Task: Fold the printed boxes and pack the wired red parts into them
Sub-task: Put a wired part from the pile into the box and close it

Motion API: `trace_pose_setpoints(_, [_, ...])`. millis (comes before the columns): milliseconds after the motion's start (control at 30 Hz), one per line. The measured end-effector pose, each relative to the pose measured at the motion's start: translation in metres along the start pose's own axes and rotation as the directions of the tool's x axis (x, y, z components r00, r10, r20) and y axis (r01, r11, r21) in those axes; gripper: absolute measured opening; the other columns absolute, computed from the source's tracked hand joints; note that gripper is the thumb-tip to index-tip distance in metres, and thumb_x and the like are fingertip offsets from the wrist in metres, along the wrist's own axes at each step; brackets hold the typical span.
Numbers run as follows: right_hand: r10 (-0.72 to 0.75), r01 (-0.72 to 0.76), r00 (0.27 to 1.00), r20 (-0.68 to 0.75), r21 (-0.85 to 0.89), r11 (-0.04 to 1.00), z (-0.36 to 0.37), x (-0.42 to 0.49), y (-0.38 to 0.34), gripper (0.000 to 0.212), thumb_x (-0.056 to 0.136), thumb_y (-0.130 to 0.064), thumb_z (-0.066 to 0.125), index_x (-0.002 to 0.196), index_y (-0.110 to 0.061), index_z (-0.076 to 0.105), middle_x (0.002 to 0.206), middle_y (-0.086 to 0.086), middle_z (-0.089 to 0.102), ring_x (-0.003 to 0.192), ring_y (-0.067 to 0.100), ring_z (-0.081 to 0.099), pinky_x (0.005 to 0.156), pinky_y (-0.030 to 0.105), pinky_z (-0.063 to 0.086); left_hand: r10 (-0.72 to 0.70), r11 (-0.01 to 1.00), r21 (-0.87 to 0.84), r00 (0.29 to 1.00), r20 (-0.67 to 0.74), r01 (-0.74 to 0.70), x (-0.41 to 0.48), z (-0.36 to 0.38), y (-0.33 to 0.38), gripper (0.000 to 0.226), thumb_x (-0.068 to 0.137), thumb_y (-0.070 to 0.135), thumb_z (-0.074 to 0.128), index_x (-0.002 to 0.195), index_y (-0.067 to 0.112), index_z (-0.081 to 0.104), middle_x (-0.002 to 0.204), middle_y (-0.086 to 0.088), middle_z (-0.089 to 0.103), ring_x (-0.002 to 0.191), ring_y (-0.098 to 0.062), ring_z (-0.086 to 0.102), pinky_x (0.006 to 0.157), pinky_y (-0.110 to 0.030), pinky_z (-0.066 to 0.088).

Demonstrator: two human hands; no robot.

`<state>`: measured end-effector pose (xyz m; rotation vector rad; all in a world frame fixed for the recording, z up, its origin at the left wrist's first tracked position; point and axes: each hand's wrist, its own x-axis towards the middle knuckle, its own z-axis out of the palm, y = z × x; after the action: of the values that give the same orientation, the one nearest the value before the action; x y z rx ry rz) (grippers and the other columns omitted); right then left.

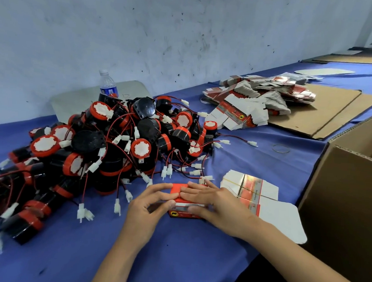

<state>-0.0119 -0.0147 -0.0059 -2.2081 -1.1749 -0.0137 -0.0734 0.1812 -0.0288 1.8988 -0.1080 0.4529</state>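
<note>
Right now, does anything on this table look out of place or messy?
The far stack of flat boxes lies in a slumped, fanned heap, and a loose rubber band lies alone on the blue cloth.

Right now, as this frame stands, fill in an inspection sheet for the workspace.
Surface: blue cloth covers the table.
Job's things: red printed box between both hands; pile of wired red parts left; banded flat boxes right; loose flat boxes farther back.
Clutter: water bottle, rubber band, cardboard sheets.
Grippers: left hand and right hand hold the box, fingers on top.
Cables: white-plugged red-black leads sprawl from the pile.
Surroundings: open carton at right; scuffed wall behind.
</note>
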Motion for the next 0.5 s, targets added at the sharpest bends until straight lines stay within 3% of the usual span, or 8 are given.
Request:
trace_pose_setpoints(67, [-0.038, 0.041, 0.999, 0.029, -0.097, 0.994, -0.001, -0.004, 0.0, 0.04, 0.1, -0.024, 0.049, 0.139, -0.021, 0.047, 0.146, -0.01, 0.041, 0.14, -0.001, 0.015, 0.118, 0.021, -0.003, 0.012, 0.999, 0.03, 1.0, 0.015, -0.012, 0.0, -0.002, -0.001, 0.018, 0.083, 0.016, 0.068, 0.091, 0.029, 0.078, 0.116, 0.017, 0.066, 0.109, -0.004, 0.061, 0.086, -0.023, 0.053])
trace_pose_setpoints(167, [-0.039, 0.057, 0.996, 0.074, -0.255, 0.965, -0.002, -0.007, -0.002, 0.042, 0.103, -0.023, 0.04, 0.145, -0.025, 0.039, 0.152, -0.011, 0.032, 0.145, 0.008, 0.01, 0.117, 0.023, -0.009, 0.031, 0.993, 0.116, 0.999, 0.029, -0.035, -0.002, -0.004, 0.0, 0.024, 0.085, 0.013, 0.069, 0.098, 0.031, 0.078, 0.119, 0.022, 0.065, 0.113, 0.003, 0.059, 0.09, -0.022, 0.051])
trace_pose_setpoints(267, [-0.017, 0.082, 0.987, 0.16, -0.405, 0.911, -0.002, -0.006, -0.004, 0.046, 0.104, -0.023, 0.034, 0.15, -0.028, 0.027, 0.157, -0.012, 0.019, 0.148, 0.014, 0.007, 0.118, 0.029, -0.009, 0.156, 0.927, 0.336, 0.986, 0.062, -0.168, -0.009, -0.008, 0.0, 0.03, 0.087, 0.016, 0.071, 0.113, 0.032, 0.071, 0.125, 0.027, 0.06, 0.11, 0.01, 0.057, 0.089, -0.025, 0.053])
trace_pose_setpoints(333, [-0.012, 0.094, 0.981, 0.193, -0.422, 0.902, -0.002, -0.007, -0.005, 0.048, 0.104, -0.022, 0.034, 0.15, -0.028, 0.025, 0.158, -0.011, 0.015, 0.148, 0.017, 0.005, 0.12, 0.033, -0.005, 0.176, 0.854, 0.479, 0.98, 0.097, -0.201, -0.017, -0.009, 0.003, 0.037, 0.087, 0.032, 0.068, 0.121, 0.045, 0.062, 0.129, 0.036, 0.051, 0.105, 0.014, 0.057, 0.078, -0.025, 0.056])
trace_pose_setpoints(400, [0.012, 0.057, 0.985, 0.169, -0.394, 0.917, -0.004, -0.009, -0.005, 0.049, 0.102, -0.021, 0.038, 0.149, -0.032, 0.028, 0.16, -0.009, 0.009, 0.149, 0.023, 0.002, 0.121, 0.038, 0.003, 0.206, 0.795, 0.567, 0.975, 0.081, -0.215, -0.024, -0.007, 0.004, 0.043, 0.085, 0.029, 0.073, 0.121, 0.048, 0.061, 0.133, 0.037, 0.047, 0.099, 0.011, 0.059, 0.064, -0.024, 0.057])
trace_pose_setpoints(433, [0.043, 0.018, 0.987, 0.152, -0.378, 0.926, -0.005, -0.01, -0.005, 0.051, 0.101, -0.02, 0.04, 0.148, -0.037, 0.029, 0.16, -0.007, 0.003, 0.148, 0.027, 0.0, 0.121, 0.039, 0.005, 0.211, 0.797, 0.565, 0.975, 0.067, -0.212, -0.025, -0.006, 0.003, 0.046, 0.083, 0.022, 0.075, 0.121, 0.046, 0.063, 0.135, 0.034, 0.048, 0.099, 0.009, 0.059, 0.064, -0.026, 0.058])
trace_pose_setpoints(500, [0.102, -0.041, 0.983, 0.15, -0.359, 0.932, -0.007, -0.01, -0.005, 0.056, 0.099, -0.019, 0.045, 0.146, -0.044, 0.027, 0.161, 0.001, -0.002, 0.148, 0.03, 0.004, 0.12, 0.041, 0.005, 0.199, 0.838, 0.505, 0.978, 0.07, -0.207, -0.023, -0.004, 0.0, 0.054, 0.082, 0.014, 0.076, 0.124, 0.043, 0.059, 0.139, 0.028, 0.046, 0.112, 0.01, 0.051, 0.079, -0.026, 0.056])
